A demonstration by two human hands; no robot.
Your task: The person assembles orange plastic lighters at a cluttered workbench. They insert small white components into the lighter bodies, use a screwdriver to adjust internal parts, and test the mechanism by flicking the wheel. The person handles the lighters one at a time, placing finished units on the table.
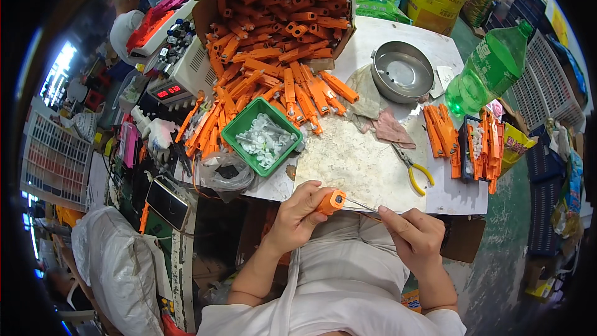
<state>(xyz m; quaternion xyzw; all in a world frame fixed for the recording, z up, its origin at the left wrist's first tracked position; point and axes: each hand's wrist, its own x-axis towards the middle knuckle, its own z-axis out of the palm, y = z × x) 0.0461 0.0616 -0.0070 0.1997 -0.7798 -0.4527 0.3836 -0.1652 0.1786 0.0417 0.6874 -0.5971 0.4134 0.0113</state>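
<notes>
Close to the table's front edge, my left hand [293, 223] is closed round an orange plastic housing [331, 202] with a dark hole in its end. My right hand [415, 236] pinches a thin, pointed metal tool [362, 205], whose far end reaches the housing; whether it is tweezers or a pick I cannot tell. Just beyond my hands lies a stained pale board [345, 158]. Yellow-handled pliers [413, 171] rest at its right side. A green tray [232, 126] of small translucent plastic pieces stands to the left.
A large carton [209, 6] spills many orange housings [273, 68] onto the table. Further right are a metal bowl [403, 73], a pink cloth [393, 128], a green bottle [488, 65] and more orange housings [440, 129]. A device with a red display [171, 91] stands left.
</notes>
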